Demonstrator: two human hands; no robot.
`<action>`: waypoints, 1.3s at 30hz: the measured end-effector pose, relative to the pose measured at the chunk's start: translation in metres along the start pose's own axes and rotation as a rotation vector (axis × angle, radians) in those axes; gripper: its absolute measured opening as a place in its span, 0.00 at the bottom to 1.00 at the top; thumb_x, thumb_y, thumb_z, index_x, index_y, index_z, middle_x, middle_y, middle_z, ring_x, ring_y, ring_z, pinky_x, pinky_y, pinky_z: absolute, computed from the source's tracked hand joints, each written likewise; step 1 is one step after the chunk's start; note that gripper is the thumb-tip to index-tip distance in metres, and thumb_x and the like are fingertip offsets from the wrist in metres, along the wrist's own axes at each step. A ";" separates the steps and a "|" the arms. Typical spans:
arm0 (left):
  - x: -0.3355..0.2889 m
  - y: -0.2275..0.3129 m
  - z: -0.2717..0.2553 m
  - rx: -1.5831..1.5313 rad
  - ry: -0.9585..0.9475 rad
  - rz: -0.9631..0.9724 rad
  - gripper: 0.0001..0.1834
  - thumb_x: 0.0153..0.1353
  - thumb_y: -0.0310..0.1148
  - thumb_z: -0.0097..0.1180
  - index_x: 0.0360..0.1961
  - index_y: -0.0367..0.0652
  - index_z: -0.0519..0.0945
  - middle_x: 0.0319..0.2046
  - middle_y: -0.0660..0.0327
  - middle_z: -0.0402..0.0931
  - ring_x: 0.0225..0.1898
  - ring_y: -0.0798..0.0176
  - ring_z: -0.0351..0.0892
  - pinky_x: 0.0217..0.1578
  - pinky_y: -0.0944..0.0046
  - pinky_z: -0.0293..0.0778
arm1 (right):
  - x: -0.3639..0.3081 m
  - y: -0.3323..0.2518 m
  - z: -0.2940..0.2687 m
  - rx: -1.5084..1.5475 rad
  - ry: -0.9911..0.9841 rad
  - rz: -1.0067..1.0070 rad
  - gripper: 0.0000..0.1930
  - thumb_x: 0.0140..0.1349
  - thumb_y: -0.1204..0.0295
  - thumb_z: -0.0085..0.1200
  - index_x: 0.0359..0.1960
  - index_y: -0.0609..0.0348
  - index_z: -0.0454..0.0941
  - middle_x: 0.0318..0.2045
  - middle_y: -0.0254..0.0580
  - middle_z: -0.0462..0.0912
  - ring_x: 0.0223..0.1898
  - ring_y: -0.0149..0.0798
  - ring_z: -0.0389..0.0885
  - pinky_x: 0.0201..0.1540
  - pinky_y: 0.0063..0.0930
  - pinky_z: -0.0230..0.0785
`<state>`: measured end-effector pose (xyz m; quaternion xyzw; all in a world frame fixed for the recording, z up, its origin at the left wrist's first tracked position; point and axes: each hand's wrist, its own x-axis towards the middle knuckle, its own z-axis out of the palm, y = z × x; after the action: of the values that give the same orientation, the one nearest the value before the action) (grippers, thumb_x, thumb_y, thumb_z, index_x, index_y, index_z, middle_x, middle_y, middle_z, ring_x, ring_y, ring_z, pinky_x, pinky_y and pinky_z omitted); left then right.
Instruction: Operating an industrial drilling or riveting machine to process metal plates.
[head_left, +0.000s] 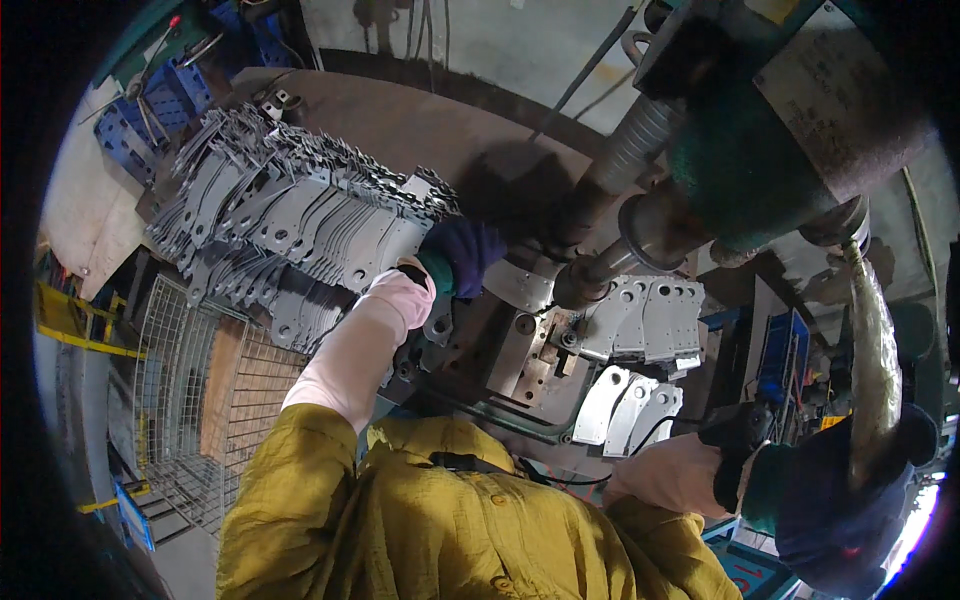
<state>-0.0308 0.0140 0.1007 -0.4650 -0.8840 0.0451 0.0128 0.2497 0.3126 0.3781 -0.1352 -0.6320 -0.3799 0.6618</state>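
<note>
My left hand [467,258], in a dark blue glove, is bent closed between the big pile of grey metal plates [330,225] and the press ram [585,280]. Beside its fingers a single curved metal plate [524,286] reaches toward the ram; whether the hand grips it is hidden. My right hand [850,505], gloved too, is wrapped round the lower end of a long press lever [873,370] covered in shiny wrap. Below the ram sits a bolted steel die [530,365].
Right of the die lie overlapping holed plates [640,315], with several more plates [628,408] nearer me. The green press head [740,150] hangs over the far right. A wire basket [180,390] stands at lower left, blue crates [130,140] at far left.
</note>
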 end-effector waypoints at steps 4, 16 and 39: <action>0.002 -0.001 0.013 -0.064 0.039 -0.056 0.24 0.35 0.43 0.71 0.38 0.54 0.79 0.39 0.60 0.80 0.40 0.53 0.82 0.38 0.52 0.79 | 0.003 -0.003 0.001 0.108 0.030 -0.041 0.11 0.56 0.67 0.63 0.38 0.58 0.82 0.33 0.40 0.83 0.34 0.40 0.81 0.42 0.32 0.76; 0.010 -0.012 0.053 -0.833 0.634 0.245 0.16 0.44 0.34 0.65 0.07 0.45 0.73 0.10 0.56 0.72 0.14 0.54 0.66 0.22 0.55 0.60 | -0.002 -0.004 0.002 0.136 0.033 -0.046 0.11 0.56 0.71 0.63 0.40 0.61 0.83 0.34 0.42 0.84 0.33 0.41 0.82 0.41 0.33 0.77; 0.014 -0.007 0.071 -0.435 0.482 -0.045 0.15 0.47 0.35 0.61 0.09 0.48 0.72 0.16 0.53 0.73 0.23 0.53 0.72 0.27 0.56 0.65 | -0.001 -0.012 -0.004 0.258 0.101 0.109 0.10 0.62 0.68 0.56 0.42 0.60 0.80 0.35 0.38 0.82 0.34 0.39 0.78 0.47 0.35 0.70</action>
<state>-0.0492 0.0169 0.0307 -0.4346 -0.8545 -0.2566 0.1231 0.2444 0.3026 0.3726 -0.0639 -0.6332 -0.2656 0.7242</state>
